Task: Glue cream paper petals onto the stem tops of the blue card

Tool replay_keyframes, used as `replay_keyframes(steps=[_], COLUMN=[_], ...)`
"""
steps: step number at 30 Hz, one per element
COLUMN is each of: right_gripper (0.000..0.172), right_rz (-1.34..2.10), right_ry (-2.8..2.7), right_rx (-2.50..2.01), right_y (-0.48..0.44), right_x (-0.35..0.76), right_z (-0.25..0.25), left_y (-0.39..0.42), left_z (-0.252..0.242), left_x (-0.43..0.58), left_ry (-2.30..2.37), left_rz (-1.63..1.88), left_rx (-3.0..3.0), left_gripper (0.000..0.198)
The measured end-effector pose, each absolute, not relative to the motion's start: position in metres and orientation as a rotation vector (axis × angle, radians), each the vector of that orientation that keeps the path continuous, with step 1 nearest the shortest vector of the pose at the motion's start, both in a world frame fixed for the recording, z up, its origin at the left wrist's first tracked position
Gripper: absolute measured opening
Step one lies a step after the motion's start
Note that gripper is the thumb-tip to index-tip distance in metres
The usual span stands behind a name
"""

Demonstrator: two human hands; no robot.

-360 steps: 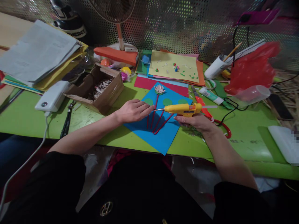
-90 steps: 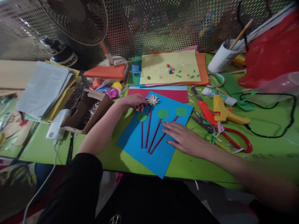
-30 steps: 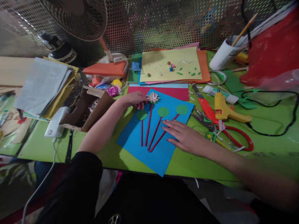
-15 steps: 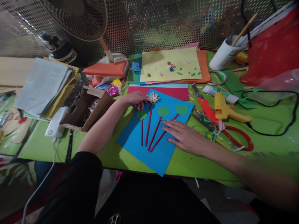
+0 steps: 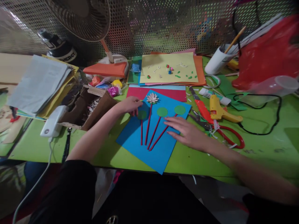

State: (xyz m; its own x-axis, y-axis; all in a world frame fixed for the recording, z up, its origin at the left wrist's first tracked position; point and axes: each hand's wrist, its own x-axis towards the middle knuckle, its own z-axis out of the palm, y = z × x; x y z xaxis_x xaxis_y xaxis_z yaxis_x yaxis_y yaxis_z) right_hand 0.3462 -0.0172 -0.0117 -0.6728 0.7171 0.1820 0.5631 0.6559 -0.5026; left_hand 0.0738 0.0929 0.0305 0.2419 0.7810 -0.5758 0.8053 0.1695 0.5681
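Note:
A blue card [image 5: 161, 149] lies on the green table [image 5: 35, 140], with several red stems [image 5: 149, 127] and green paper circles [image 5: 162, 111] on it. A pale paper flower [image 5: 152, 98] tops one stem. My left hand [image 5: 129, 105] rests at the card's upper left edge, just left of the flower, fingers curled down onto the card. My right hand [image 5: 187, 132] lies flat and open on the card's right side, fingertips at the rightmost stem. Neither hand holds anything.
A yellow glue gun [image 5: 219, 111] and red-handled scissors [image 5: 219, 132] lie right of the card. A cardboard box [image 5: 93, 104] and paper stacks [image 5: 39, 84] sit left. Coloured sheets [image 5: 168, 67], a fan [image 5: 81, 15], a cup of tools [image 5: 217, 59] and a red bag [image 5: 263, 56] line the back.
Twelve seconds ago my right hand held the glue gun over the stems; it now lies on the table. Over the last second my left hand slid slightly left, away from the flower.

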Motion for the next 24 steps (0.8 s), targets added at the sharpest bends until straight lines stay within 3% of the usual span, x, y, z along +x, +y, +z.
replay_keyframes(steps=[6, 17, 24], right_gripper=[0.034, 0.036, 0.022], right_rz=[0.653, 0.557, 1.073], right_ry=[-2.148, -2.099, -1.915], right_rx=[-1.448, -1.899, -1.701], right_y=[0.029, 0.092, 0.082], right_x=[0.353, 0.343, 0.345], right_z=[0.013, -0.002, -0.006], left_y=[0.062, 0.021, 0.020], left_z=[0.042, 0.040, 0.027], left_x=[0.059, 0.034, 0.021], left_ry=[1.499, 1.370, 1.356], left_rz=[-0.016, -0.151, -0.071], left_rx=[1.689, 1.729, 1.717], left_gripper=[0.016, 0.029, 0.030])
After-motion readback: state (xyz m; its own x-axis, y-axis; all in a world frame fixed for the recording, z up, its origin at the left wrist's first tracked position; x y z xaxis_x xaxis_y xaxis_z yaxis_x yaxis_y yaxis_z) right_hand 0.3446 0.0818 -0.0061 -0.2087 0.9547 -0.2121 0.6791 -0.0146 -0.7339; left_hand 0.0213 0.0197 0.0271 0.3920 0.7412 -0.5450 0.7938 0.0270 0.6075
